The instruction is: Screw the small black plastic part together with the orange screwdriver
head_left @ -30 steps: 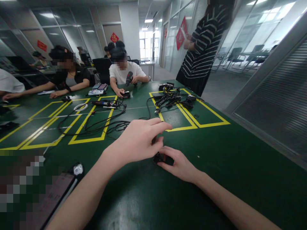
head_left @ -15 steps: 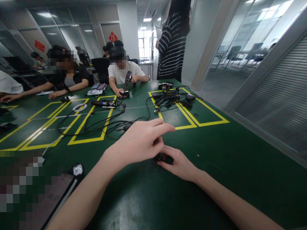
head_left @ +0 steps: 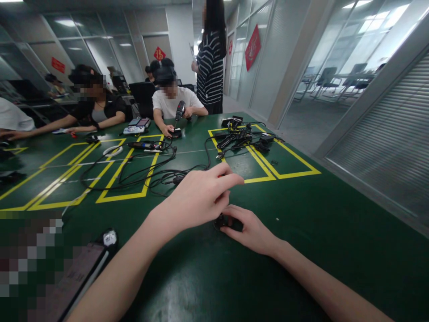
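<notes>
My right hand [head_left: 250,228] pinches a small black object [head_left: 219,222] on the green tabletop, thumb in front and fingers behind. The object's upper part is covered, so its kind does not show. Directly above it is my left hand [head_left: 201,192], with thumb and fingers brought together and the forefinger bent forward over the top. Whatever the left fingers grip is hidden behind them; only a speck of red shows near the knuckles.
Tangled black cables [head_left: 234,141] lie inside yellow tape outlines ahead. More cable [head_left: 161,174] loops left of my left hand. A dark flat device [head_left: 80,277] lies near my left forearm. Across the table [head_left: 301,214], a person in white holds a power drill [head_left: 180,109].
My left hand rocks slightly at the fingers above the black object, while the right hand keeps its place. The standing person in stripes has walked left behind the table.
</notes>
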`<control>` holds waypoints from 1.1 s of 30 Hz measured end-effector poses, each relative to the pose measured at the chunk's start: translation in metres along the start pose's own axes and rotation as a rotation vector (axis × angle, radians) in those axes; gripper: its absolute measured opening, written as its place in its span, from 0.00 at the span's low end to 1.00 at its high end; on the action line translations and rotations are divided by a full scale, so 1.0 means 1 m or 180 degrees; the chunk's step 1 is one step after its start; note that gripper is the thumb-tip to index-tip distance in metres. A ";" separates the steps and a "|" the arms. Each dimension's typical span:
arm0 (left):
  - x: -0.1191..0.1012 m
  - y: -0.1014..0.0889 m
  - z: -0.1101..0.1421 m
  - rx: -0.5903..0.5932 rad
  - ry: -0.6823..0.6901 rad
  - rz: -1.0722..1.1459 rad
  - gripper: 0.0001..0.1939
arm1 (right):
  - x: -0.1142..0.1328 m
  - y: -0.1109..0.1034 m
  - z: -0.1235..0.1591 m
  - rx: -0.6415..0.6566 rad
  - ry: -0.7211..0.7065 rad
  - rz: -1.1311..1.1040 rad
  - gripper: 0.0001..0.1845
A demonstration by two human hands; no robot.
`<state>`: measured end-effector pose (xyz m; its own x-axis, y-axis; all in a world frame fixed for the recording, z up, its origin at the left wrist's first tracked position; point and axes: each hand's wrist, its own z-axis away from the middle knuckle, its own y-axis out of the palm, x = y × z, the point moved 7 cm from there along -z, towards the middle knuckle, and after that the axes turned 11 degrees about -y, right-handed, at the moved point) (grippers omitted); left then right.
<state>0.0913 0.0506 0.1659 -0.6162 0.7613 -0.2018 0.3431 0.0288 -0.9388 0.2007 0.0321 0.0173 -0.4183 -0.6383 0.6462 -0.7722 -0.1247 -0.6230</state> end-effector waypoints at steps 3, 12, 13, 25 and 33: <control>0.000 0.000 -0.001 0.0014 0.0044 0.0013 0.17 | -0.001 0.000 0.000 0.0001 0.0007 0.0006 0.12; 0.001 -0.001 0.000 0.0055 0.0006 0.0104 0.25 | 0.002 0.000 0.000 0.0069 0.0066 -0.0017 0.11; 0.001 -0.001 0.000 0.0062 -0.0002 0.0078 0.25 | 0.002 -0.001 0.000 0.0058 0.0058 -0.0019 0.11; -0.001 -0.002 0.000 -0.0040 0.0096 0.0106 0.25 | -0.001 0.001 0.002 0.0005 -0.0005 0.0039 0.11; -0.002 -0.003 0.001 -0.0041 0.0117 0.0021 0.31 | 0.003 -0.003 0.000 0.0015 -0.0009 -0.0001 0.09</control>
<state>0.0909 0.0486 0.1693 -0.5876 0.7847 -0.1974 0.3563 0.0318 -0.9338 0.2017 0.0301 0.0208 -0.4166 -0.6405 0.6452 -0.7701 -0.1286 -0.6249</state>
